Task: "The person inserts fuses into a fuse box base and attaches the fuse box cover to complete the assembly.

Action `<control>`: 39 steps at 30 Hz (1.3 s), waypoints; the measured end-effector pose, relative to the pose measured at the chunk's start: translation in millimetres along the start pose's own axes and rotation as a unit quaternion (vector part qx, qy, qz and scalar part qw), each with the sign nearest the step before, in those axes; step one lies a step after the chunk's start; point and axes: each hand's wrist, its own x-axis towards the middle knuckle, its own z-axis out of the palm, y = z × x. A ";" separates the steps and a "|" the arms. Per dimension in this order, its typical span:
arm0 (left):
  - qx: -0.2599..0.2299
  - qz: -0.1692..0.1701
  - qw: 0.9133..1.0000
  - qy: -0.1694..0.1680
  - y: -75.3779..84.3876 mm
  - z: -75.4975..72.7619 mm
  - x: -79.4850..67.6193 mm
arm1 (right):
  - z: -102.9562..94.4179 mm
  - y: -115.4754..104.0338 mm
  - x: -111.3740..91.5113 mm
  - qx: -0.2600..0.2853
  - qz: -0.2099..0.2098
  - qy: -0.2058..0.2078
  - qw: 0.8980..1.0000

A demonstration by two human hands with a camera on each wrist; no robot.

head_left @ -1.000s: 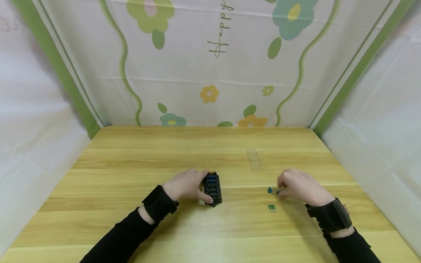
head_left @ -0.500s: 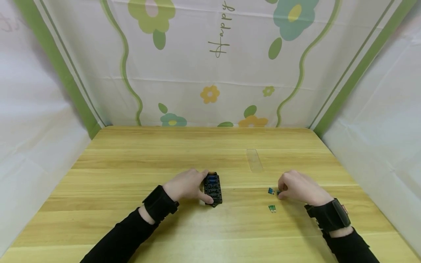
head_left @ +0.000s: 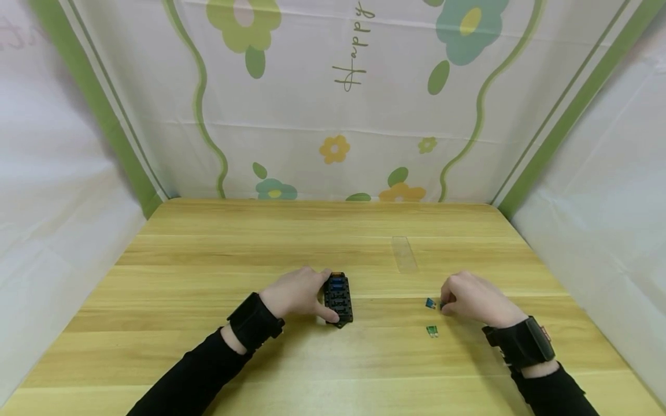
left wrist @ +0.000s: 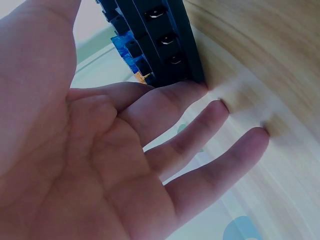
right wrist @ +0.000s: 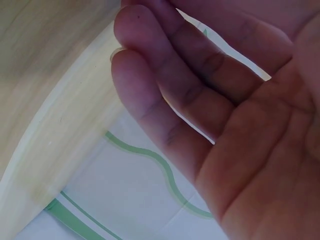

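Note:
A black fuse box [head_left: 339, 303] lies lengthwise on the table, with an orange fuse and blue fuses seated toward its far end. My left hand [head_left: 296, 293] grips it between thumb and forefinger at its near and far ends. In the left wrist view, the side of the fuse box [left wrist: 167, 42] meets the fingers, and the other fingertips reach down to the tabletop. My right hand [head_left: 476, 297] pinches a small blue blade fuse [head_left: 442, 304], mostly hidden by the fingertips, low at the table. Beside it lie a blue blade fuse [head_left: 430, 303] and a green one [head_left: 432, 331].
A clear plastic cover [head_left: 404, 254] lies flat behind the loose fuses. The wooden table [head_left: 234, 242] ends at a white flowered cloth [head_left: 291, 104] at the back, with white cloth walls on both sides.
The view has shifted very slightly. My right fingertips have closed further over the blue fuse, so less of it shows. The left hand and fuse box have stayed put.

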 end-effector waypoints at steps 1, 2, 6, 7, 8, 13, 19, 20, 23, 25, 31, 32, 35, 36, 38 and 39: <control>0.001 0.000 1.000 0.000 0.0 0.0 0.0 | 0.4 0.0 -0.1 0.000 -0.003 0.001 1.000; 0.001 0.000 1.000 -0.001 -0.1 0.1 0.1 | 0.8 -0.1 0.0 -0.001 -0.002 0.002 1.000; 0.000 -0.001 1.000 -0.002 -0.6 0.6 0.7 | 1.5 -1.0 0.5 -0.007 0.002 0.005 1.000; -0.001 -0.001 1.000 -0.002 -0.7 0.5 0.8 | 1.5 -1.2 0.7 -0.008 0.003 0.006 1.000; -0.003 -0.001 1.000 -0.001 -0.8 0.5 0.8 | 1.4 -1.5 1.0 -0.010 0.005 0.007 1.000; -0.006 0.000 1.000 -0.001 -1.1 0.5 1.1 | 2.0 -2.7 1.7 -0.022 0.003 0.014 1.000; -0.001 0.001 1.000 -0.002 -0.9 0.9 0.8 | 2.7 -3.7 1.2 -0.028 0.001 0.022 0.999; -0.001 0.000 1.000 -0.002 -0.7 0.8 0.6 | 2.9 -3.8 1.2 -0.029 0.002 0.023 0.999; 0.000 -0.002 1.000 -0.003 0.0 -0.1 0.3 | 3.5 -4.2 1.3 -0.035 0.007 0.028 0.999; -0.001 -0.004 1.000 -0.004 0.3 -0.2 0.4 | 3.9 -4.3 1.4 -0.040 0.010 0.032 0.999; 0.005 -0.006 1.000 -0.003 0.8 -0.1 0.4 | 4.1 -4.4 1.8 -0.055 0.004 0.049 0.997; 0.006 -0.006 1.000 -0.003 0.9 -0.1 0.4 | 4.2 -4.3 2.0 -0.060 0.004 0.054 0.997; 0.006 -0.006 1.000 -0.003 0.6 0.3 0.7 | 3.8 -4.2 2.3 -0.073 0.004 0.068 0.995; 0.006 -0.006 1.000 -0.003 0.4 0.4 0.8 | 3.7 -4.2 2.4 -0.077 0.005 0.073 0.994; 0.007 -0.007 1.000 -0.005 0.2 0.5 1.0 | 3.7 -4.6 2.8 -0.083 0.009 0.082 0.993; 0.006 -0.007 1.000 -0.004 -0.1 0.7 1.0 | 3.4 -5.0 2.8 -0.085 0.012 0.083 0.993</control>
